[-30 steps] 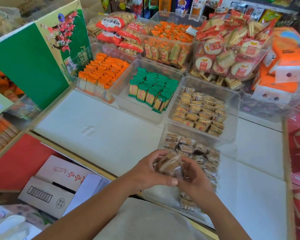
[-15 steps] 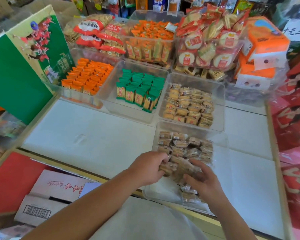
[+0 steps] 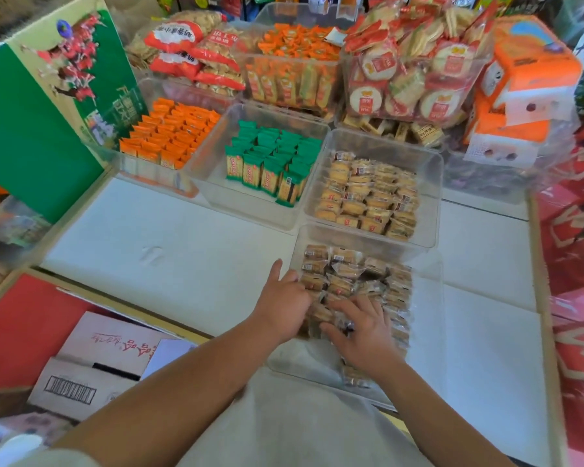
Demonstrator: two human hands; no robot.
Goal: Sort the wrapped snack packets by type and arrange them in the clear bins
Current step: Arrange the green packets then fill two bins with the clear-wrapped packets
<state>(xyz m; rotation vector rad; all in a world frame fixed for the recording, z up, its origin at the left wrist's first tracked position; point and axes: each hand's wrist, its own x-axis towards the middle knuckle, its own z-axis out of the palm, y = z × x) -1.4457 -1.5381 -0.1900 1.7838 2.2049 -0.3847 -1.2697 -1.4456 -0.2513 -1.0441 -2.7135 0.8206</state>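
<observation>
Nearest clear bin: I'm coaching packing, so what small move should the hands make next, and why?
Probably nudge the loose packets under both hands back against the rows behind. The left hand and right hand rest on an uneven clump, and the bin is bare nearest the person.

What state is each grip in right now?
Left grip: cannot tell; fingertips buried among packets.
Right grip: open, spread flat on the packets.

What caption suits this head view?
Left hand and right hand rest on brown wrapped packets in the nearest clear bin; green packets, orange packets and tan packets sit sorted behind.
</observation>
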